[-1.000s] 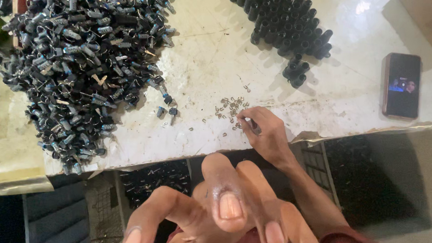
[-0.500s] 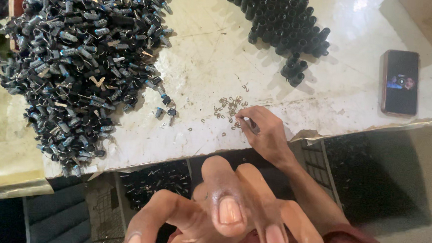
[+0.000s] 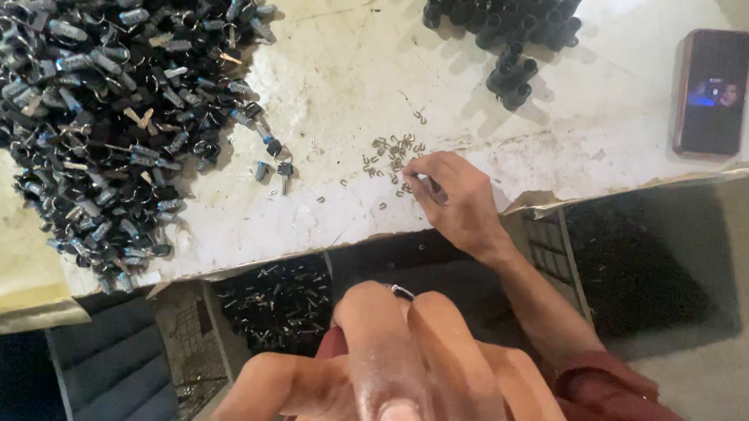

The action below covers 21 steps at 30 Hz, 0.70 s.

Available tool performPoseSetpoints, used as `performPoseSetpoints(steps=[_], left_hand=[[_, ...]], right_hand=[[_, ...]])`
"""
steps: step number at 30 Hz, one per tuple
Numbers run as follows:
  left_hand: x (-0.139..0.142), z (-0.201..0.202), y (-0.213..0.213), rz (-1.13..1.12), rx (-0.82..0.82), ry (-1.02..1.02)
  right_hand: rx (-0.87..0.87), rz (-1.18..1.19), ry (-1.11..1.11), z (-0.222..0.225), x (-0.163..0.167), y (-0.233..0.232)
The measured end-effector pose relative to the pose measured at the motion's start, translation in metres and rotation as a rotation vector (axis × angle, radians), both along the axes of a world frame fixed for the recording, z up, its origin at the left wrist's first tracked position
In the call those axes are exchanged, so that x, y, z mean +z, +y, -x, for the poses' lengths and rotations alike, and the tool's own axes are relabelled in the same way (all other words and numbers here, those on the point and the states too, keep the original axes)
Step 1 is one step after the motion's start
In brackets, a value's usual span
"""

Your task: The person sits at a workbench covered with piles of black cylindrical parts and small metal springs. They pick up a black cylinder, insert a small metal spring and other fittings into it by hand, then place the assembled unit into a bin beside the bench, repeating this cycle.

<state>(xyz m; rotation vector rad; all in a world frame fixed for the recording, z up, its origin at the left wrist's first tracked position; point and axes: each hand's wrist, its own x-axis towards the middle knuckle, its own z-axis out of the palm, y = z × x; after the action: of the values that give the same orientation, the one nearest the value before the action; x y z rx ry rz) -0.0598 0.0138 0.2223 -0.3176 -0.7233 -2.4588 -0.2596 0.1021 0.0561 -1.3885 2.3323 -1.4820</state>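
Observation:
My right hand (image 3: 459, 207) rests on the white table (image 3: 355, 83) near its front edge. Its fingertips are pinched together at a small scatter of bent metal clips (image 3: 389, 156), with a small dark piece showing between the fingers. My left hand (image 3: 384, 371) is close under the camera, below the table edge. Its fingers are curled around a small part, of which only a metal ring (image 3: 401, 292) shows at the top.
A large heap of small dark parts with rings (image 3: 102, 97) covers the table's left side. Upright black tubes (image 3: 500, 22) stand at the back, with a phone (image 3: 712, 90) at right. Crates of dark parts (image 3: 278, 303) sit under the table, and a yellow sheet (image 3: 10, 262) lies at left.

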Motion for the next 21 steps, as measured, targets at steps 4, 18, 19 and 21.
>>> performPoseSetpoints(steps=[4, 18, 19, 21], left_hand=[[0.009, 0.016, -0.003, 0.119, 0.053, 0.048], [0.02, 0.134, 0.036, 1.553, 0.796, 0.413], [0.026, 0.138, 0.041, 1.566, 0.795, 0.438], [0.036, 0.142, 0.048, 1.578, 0.806, 0.479]], right_hand=[[0.002, 0.018, 0.012, 0.002, 0.002, -0.001], [0.073, 0.058, 0.043, 0.011, 0.001, 0.015], [0.042, 0.054, 0.035, 0.011, -0.001, 0.017], [0.02, 0.051, 0.028, 0.01, -0.004, 0.019]])
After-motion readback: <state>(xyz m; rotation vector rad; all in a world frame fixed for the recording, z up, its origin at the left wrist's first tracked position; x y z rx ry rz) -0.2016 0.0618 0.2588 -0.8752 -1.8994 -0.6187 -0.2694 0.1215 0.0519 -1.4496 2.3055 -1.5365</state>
